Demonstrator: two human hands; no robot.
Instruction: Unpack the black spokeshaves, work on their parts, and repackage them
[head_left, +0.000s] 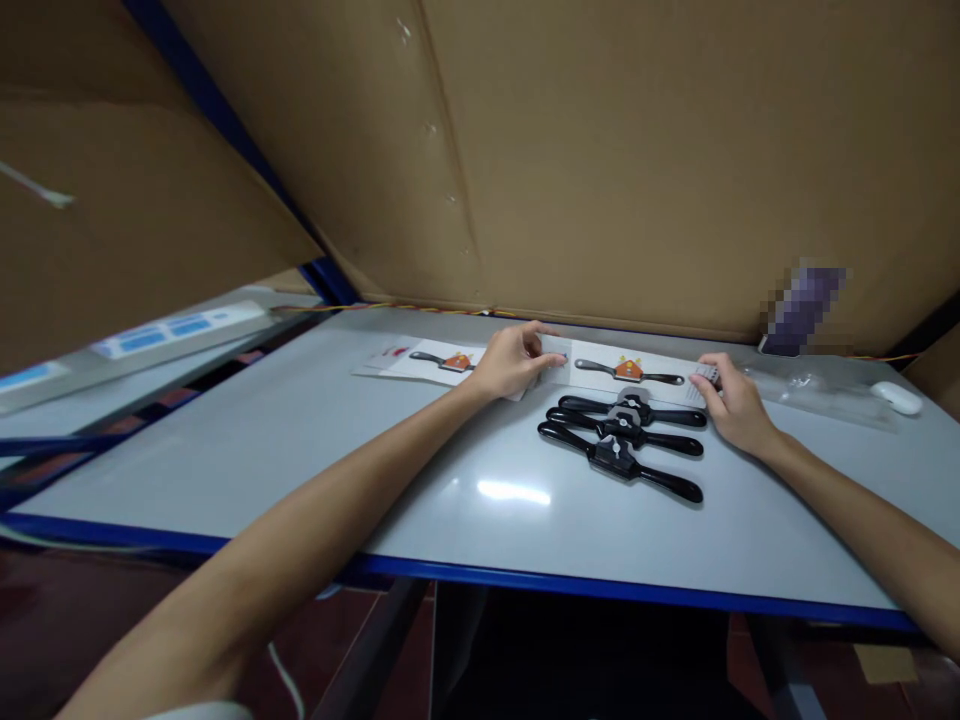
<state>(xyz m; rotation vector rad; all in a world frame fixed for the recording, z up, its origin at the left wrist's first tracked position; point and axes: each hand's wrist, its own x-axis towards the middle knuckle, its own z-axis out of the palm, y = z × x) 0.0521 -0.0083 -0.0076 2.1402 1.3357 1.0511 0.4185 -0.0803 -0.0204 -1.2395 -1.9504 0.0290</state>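
While our left hand [512, 362] and right hand [741, 408] pinch the printed package [628, 371] behind the spokeshaves [613, 457] — steadying it, we judge — the next move calls for even grip.

The left hand [514, 362] and right hand [736, 405] held opposite ends of a printed card [628, 370] just behind three black tools [624, 427] on the desk [300, 460], with a second card [444, 362] to the left and clear plastic [817, 398] to the right.
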